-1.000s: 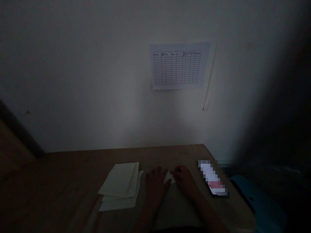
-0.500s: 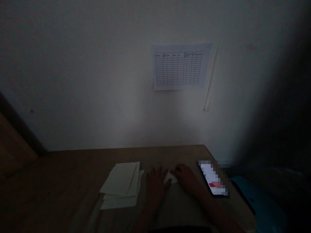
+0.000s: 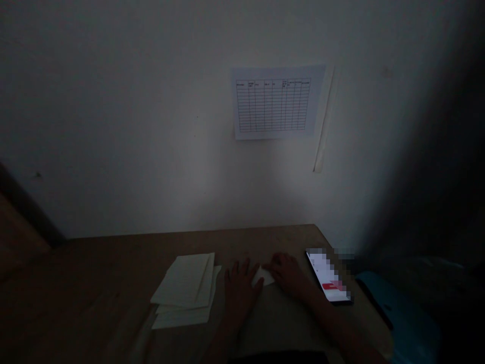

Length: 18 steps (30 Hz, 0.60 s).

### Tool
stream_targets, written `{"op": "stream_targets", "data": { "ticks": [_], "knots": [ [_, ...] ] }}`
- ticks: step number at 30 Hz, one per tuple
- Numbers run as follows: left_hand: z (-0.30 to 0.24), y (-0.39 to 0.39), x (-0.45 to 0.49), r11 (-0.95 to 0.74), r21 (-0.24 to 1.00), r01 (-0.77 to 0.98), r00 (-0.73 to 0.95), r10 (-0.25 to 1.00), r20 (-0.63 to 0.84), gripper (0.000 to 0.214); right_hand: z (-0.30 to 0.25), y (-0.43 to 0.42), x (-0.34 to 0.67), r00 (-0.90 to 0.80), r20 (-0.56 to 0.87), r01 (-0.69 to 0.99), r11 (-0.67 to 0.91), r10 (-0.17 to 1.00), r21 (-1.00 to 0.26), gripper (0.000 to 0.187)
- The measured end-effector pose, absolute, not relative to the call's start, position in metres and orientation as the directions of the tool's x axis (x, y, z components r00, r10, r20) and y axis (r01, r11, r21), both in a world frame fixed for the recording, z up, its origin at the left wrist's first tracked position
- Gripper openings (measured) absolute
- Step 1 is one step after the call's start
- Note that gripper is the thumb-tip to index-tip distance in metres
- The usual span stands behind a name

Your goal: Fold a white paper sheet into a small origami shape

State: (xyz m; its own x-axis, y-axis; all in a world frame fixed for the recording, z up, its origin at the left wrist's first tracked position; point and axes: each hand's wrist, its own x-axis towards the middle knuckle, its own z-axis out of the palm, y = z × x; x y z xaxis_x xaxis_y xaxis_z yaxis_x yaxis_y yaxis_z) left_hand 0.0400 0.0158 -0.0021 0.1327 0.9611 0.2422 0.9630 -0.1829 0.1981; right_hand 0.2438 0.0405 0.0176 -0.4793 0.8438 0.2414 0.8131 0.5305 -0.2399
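Small folded white paper (image 3: 263,276) at centre of field, lying on the wooden table (image 3: 94,263) between your two hands, its corners partly covered by them. Your left hand (image 3: 241,290) rests palm down at its 9 o'clock side, fingers spread and unclenched, the thumb side against the paper; your right hand (image 3: 290,275) lies at its 3 o'clock side, fingers lightly curved over the near corner. The placement suggests the paper is being steadied from both sides; in this dim light you cannot tell whether either hand actually pinches it. Both forearms reach in from 6 o'clock, converging on the paper. Stack of folded cream paper sheets (image 3: 185,288) at 9 o'clock, apparently set aside within reach. Smartphone (image 3: 328,275), screen lit and pixelated, at 3 o'clock, just beside your right hand. Blue object (image 3: 394,308), kind unclear, at 4 o'clock. Printed ruled table (image 3: 273,103) taped to the wall (image 3: 113,116) at 12 o'clock
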Motion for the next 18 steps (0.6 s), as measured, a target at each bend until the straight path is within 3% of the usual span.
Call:
{"op": "stream_targets", "data": {
  "ticks": [5,18],
  "knots": [
    [-0.003,0.016,0.041,-0.178,0.184,0.967,0.133,0.963,0.235,0.047,0.013,0.043,0.236,-0.454,0.223,0.838,0.499,0.862,-0.223,0.040],
    [0.001,0.014,0.041,-0.160,0.199,0.967,0.118,0.971,0.206,0.049,0.012,0.016,0.255,-0.351,0.176,0.843,0.392,0.920,-0.369,0.033]
  ]
}}
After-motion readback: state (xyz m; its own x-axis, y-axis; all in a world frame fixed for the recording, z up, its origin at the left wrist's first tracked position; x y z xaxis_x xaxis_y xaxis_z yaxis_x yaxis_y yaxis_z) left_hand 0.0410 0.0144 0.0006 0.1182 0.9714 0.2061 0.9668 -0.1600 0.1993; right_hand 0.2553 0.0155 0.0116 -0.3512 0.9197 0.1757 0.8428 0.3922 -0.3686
